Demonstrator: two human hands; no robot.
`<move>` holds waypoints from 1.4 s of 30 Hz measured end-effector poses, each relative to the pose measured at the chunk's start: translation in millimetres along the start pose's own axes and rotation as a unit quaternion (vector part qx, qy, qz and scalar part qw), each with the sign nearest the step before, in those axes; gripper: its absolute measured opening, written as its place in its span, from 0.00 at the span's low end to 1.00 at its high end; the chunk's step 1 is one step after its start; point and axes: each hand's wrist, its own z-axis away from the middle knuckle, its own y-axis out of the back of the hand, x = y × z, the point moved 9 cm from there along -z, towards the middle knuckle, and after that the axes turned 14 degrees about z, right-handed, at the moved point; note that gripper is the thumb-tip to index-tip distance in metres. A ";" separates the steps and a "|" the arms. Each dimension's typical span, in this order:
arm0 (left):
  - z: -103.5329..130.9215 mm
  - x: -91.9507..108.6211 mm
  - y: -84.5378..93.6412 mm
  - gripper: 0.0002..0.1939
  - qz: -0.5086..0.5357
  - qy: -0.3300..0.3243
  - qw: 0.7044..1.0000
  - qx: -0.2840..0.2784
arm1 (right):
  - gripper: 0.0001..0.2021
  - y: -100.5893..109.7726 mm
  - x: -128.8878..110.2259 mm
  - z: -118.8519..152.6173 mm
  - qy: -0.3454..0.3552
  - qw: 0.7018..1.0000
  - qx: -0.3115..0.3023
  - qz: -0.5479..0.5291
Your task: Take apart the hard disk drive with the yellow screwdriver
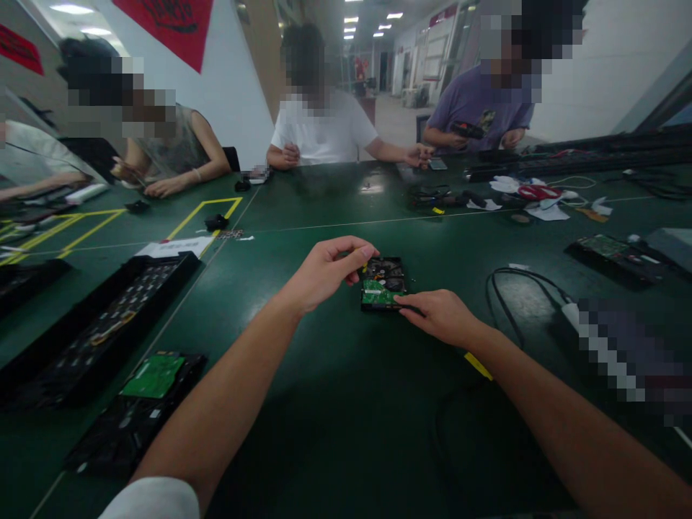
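A small hard drive (385, 272) with a green circuit board (377, 294) at its near end lies on the table in front of me. My left hand (332, 270) is at its far left corner, thumb and forefinger pinched together. A bit of yellow shows by those fingertips, but what they hold is too small to make out. From the right, my right hand (440, 316) grips the drive's near right corner, with the forefinger on the board's edge and the thumb lower down. Tiny specks lie just right of the drive.
Left stand a long black tray (108, 324) and another hard drive (154, 378). On the right are a black cable (505, 328), a drive with a board (613, 252) and a blurred-out device (630, 353). Several people sit across the green table (303, 432), which also bears paper scraps (546, 209).
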 end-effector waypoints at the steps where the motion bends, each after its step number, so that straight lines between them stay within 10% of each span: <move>1: 0.1 -0.2 -0.3 0.17 -0.001 0.001 1.000 0.000 | 0.19 -0.1 -0.4 0.1 0.003 1.000 0.002 0.002; 42: 3.2 -4.5 -8.7 0.19 0.083 0.029 0.996 -0.025 | 0.19 -5.7 3.1 0.6 -0.064 0.992 -0.078 -0.081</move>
